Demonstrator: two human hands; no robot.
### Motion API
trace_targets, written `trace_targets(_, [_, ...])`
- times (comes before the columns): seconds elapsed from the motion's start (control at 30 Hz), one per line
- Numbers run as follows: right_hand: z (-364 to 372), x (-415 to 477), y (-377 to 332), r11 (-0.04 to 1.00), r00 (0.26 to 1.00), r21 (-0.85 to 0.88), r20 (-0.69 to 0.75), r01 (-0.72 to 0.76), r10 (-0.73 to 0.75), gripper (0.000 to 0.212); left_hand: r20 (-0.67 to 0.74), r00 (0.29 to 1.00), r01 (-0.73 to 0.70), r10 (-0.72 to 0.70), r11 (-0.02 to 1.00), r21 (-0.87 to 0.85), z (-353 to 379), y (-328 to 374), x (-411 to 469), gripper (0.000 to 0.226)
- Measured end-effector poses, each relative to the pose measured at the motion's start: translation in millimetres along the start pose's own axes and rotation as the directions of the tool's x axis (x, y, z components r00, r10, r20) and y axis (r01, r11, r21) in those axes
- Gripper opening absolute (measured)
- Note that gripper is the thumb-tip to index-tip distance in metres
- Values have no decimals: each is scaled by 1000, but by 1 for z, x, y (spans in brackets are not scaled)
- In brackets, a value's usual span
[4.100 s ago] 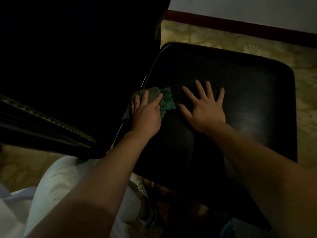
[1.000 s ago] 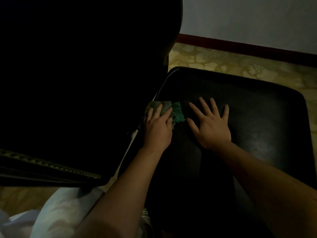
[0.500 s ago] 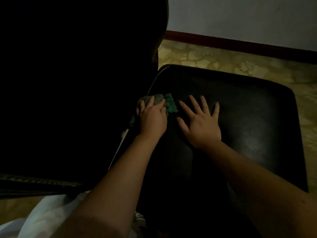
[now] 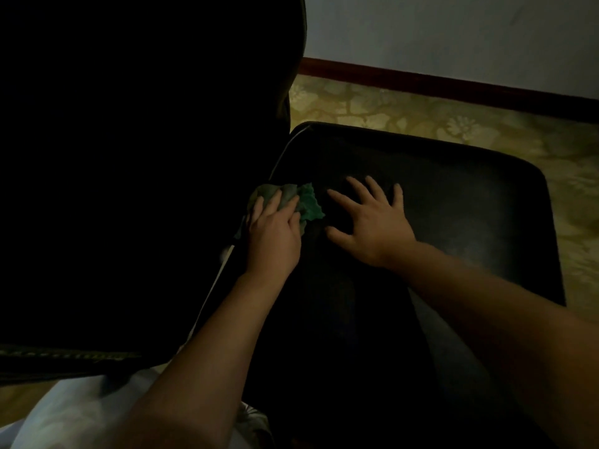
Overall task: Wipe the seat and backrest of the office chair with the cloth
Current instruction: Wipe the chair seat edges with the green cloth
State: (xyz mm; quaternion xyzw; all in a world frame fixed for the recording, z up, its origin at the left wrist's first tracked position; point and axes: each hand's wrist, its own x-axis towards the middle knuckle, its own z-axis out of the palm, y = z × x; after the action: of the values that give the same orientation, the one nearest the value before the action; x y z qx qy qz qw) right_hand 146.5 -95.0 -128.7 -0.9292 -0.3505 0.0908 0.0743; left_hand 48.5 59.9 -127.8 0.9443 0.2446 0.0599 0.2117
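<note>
Head view: In dim light, a person leans over a black office chair, both bare forearms reaching away from the camera. The left hand (image 4: 272, 234) lies on a crumpled green cloth (image 4: 308, 202), fingers nearly straight and pressing down on it rather than wrapped round it. The cloth sits at the left edge of the seat (image 4: 453, 222), against the foot of the backrest (image 4: 146, 157), and part of it shows beyond and to the right of the fingertips. Just right of the cloth, the right hand (image 4: 372, 228) rests palm down on the seat with all 5 digits spread, holding nothing. The backrest fills the left of the frame, almost lost in shadow. Beyond the seat lie a patterned yellowish floor (image 4: 421, 118), a dark red skirting (image 4: 421, 84) and a pale wall (image 4: 453, 37). Light clothing (image 4: 81, 413) shows at the near left.
</note>
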Motion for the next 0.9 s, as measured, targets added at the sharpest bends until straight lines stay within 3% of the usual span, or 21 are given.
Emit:
trace_targets(0.27, [5, 17, 31, 994, 998, -99, -34, 42, -45, 83, 13, 1000, 5, -5, 999, 53, 3, 3, 11, 41])
trace_targets(0.67, [11, 16, 33, 996, 995, -74, -81, 53, -59, 80, 35, 999, -16, 17, 999, -30, 5, 14, 58, 40])
trace_targets(0.9, [9, 14, 32, 997, 996, -68, -67, 46, -51, 80, -19, 999, -45, 44, 999, -26, 8, 6, 41, 39])
